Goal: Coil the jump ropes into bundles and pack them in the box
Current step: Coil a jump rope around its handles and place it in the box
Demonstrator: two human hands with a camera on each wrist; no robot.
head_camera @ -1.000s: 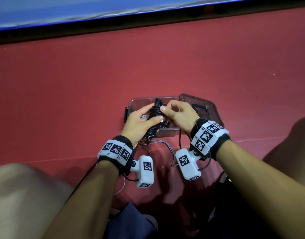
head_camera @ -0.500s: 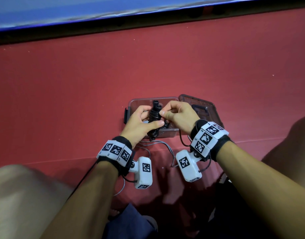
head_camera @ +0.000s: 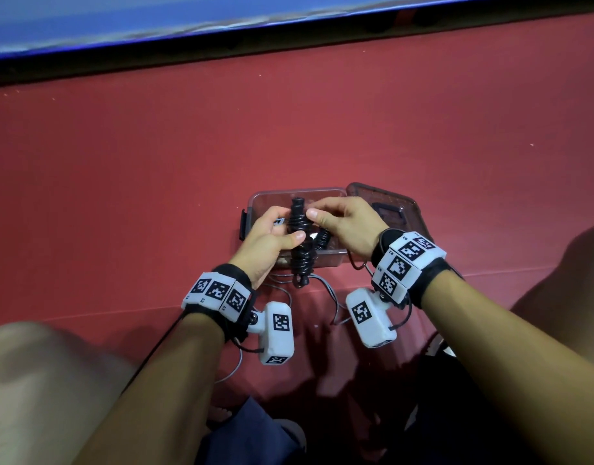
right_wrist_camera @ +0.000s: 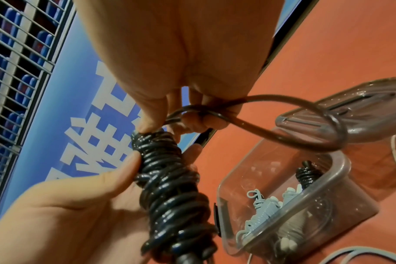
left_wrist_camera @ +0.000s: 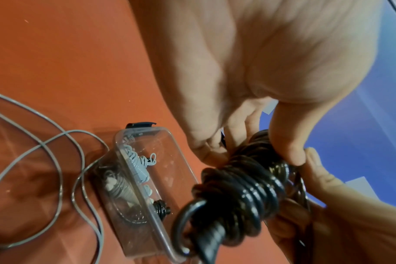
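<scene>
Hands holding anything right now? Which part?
Left hand grips the black rope bundle mid-coil; right hand pinches its upper end, loose strand through the fingers.

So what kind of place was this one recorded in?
Most likely an indoor sports hall or arena. The person sits on a red sports floor, a blue printed barrier board runs along its edge, and rows of blue seats show behind a metal railing.

The black jump rope [left_wrist_camera: 242, 192] looks glossy, smooth plastic; the box [right_wrist_camera: 341, 171] is clear, shiny plastic; the red floor [head_camera: 154, 162] seems matt, perhaps rubbery.
</scene>
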